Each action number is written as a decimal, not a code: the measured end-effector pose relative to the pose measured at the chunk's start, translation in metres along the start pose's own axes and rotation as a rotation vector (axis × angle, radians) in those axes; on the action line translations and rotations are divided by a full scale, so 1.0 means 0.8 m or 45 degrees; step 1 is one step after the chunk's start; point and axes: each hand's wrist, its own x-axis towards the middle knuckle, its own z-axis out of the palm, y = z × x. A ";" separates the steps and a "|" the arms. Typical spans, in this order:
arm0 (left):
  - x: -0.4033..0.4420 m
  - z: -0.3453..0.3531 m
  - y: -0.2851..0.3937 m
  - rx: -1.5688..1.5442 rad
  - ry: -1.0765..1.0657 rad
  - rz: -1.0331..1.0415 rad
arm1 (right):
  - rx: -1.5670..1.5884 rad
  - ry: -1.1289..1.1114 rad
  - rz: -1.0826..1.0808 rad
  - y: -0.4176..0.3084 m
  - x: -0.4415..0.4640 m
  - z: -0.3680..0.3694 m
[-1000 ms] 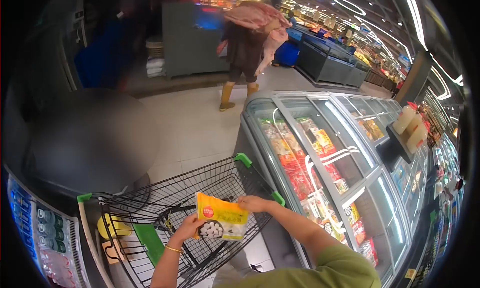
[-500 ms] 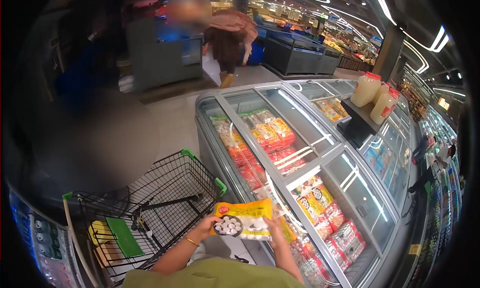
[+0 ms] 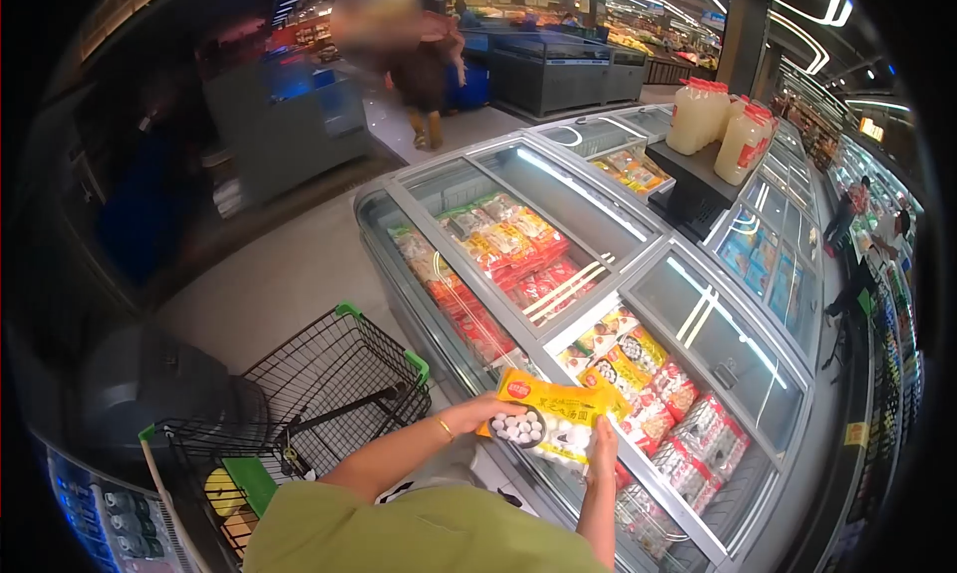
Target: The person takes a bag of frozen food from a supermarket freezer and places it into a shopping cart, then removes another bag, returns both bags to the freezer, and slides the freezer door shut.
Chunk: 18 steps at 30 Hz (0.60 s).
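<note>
A yellow bag of tangyuan (image 3: 550,414), printed with white rice balls in a dark bowl, is held up in front of me. My left hand (image 3: 482,414) grips its left end, fingers closed on the edge. On the opposite end, my right hand (image 3: 603,451) is closed with the thumb on the front. Behind and below the bag is a glass-topped chest freezer (image 3: 543,346), whose near section holds similar yellow bags (image 3: 620,372) and red-and-white packets (image 3: 688,429). The bag overlaps the freezer's near rim from my viewpoint.
A black wire shopping cart (image 3: 329,369) with green corners stands to my left, with yellow goods inside. Large jars (image 3: 743,140) with red lids sit on a shelf above the freezer. One person (image 3: 419,70) is beyond the freezer; others are at the right-hand shelves.
Both hands have carried the bag to the right, towards the freezer, and it now tilts down to the right. The view has shifted, and the person beyond the freezer stands farther away.
</note>
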 end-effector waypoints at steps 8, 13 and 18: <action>0.068 -0.040 0.034 0.103 -0.097 0.050 | -0.355 0.205 -0.148 0.013 0.054 0.005; 0.065 -0.035 0.077 0.007 -0.169 0.004 | -0.141 0.308 -0.206 -0.010 0.047 0.036; 0.090 -0.050 0.068 0.129 -0.099 0.072 | -0.272 0.342 -0.146 0.011 0.066 0.013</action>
